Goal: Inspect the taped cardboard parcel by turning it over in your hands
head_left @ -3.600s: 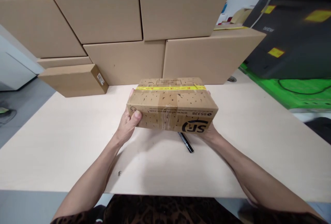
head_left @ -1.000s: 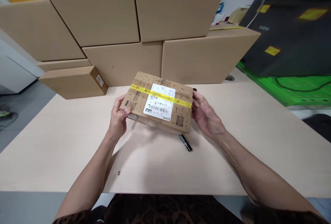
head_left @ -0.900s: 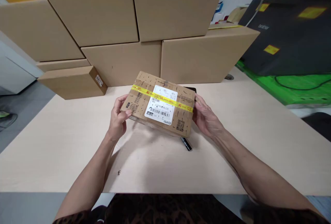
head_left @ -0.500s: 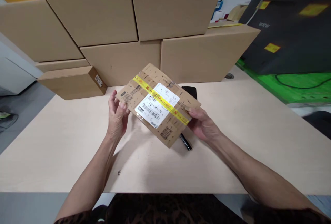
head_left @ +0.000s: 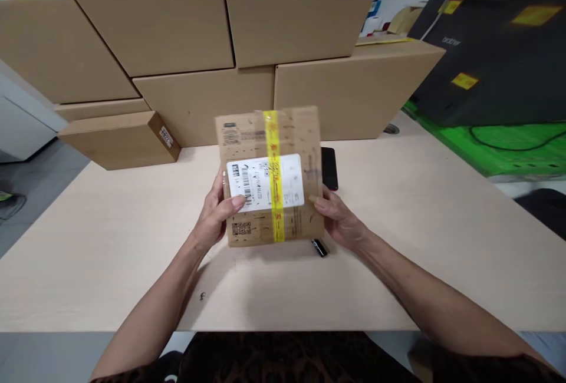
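A flat cardboard parcel (head_left: 252, 135) is held up over the table, its labelled face toward me. Yellow printed tape (head_left: 277, 218) runs down it and crosses a white shipping label (head_left: 287, 180). My left hand (head_left: 216, 212) grips the left edge, thumb on the label's lower corner. On the opposite edge, my right hand (head_left: 338, 218) is closed with its thumb on the front. The fingers behind the parcel are hidden. Partly covered by the parcel, a black phone (head_left: 329, 168) and a black pen-like object (head_left: 319, 247) lie on the table.
Large cardboard boxes (head_left: 203, 106) are stacked along the back of the pale wooden table (head_left: 420, 241). A smaller long box (head_left: 110, 141) stands at the left. To the right is a dark machine (head_left: 486, 65) above a green surface (head_left: 469, 141) with a cable.
The parcel has turned from a diagonal slant to nearly upright, so its tape now runs top to bottom. My left hand has moved right and its thumb now presses on the front.
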Motion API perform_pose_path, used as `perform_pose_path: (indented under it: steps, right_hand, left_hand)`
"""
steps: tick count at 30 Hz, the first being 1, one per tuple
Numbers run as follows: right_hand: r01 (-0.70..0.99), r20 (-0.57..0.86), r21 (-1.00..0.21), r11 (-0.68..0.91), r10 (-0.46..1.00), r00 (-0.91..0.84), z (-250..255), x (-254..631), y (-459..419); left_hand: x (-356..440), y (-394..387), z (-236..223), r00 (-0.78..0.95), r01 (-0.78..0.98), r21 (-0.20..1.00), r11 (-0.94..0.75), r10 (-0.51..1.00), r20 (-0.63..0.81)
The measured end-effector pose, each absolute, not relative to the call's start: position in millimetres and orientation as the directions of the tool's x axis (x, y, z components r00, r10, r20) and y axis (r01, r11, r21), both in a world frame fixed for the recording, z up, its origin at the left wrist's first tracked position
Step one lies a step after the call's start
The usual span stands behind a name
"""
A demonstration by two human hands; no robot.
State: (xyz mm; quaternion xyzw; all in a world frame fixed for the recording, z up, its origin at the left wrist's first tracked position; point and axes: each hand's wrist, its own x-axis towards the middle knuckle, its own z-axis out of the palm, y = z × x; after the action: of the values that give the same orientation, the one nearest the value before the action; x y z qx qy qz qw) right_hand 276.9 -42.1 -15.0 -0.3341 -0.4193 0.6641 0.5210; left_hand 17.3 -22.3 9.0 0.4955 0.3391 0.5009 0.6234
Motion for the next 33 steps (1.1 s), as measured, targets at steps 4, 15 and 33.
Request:
perform_pose_path:
  steps: [4, 15, 33]
  right_hand:
    - [-0.399, -0.062, -0.91, -0.111, 0.989, -0.133, -4, 284, -39]
    - [-0.534, -0.202, -0.838, -0.113, 0.973, 0.111, -4, 280, -29]
    - [-0.481, -0.114, -0.873, -0.074, 0.992, 0.054, -19, 292, -21]
  left_hand:
    - [13, -25, 15, 0.354, -0.213, 0.974, 0.08, 0.935, 0.0]
    - [13, -14, -4, 0.082, -0.301, 0.954, 0.004, 0.996, 0.022]
    - [23, -13, 1, 0.123, -0.322, 0.946, 0.035, 0.992, 0.005]
